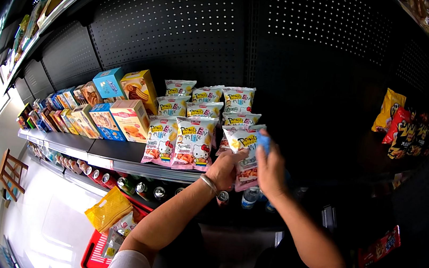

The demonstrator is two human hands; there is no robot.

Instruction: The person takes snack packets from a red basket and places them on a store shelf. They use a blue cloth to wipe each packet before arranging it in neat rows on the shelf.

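A white and pink snack bag [248,166] is between my two hands at the shelf's front edge, tilted a little. My left hand [225,169], with a bracelet at the wrist, grips its left side. My right hand [270,167] is at its right side with a blue cloth [264,141] under the fingers, against the bag; how firmly it holds the cloth is blurred. Directly left of it, matching snack bags [194,143] stand upright in rows. One more matching bag [240,118] stands behind the one in my hands.
Boxed biscuits [130,119] line the shelf [126,166] to the left. Drink cans [141,190] and bottles [249,197] stand below. A red basket [94,252] with a yellow packet [109,209] is at lower left. Yellow and red snack bags [389,111] stand far right. A wooden stool [12,175] is at left.
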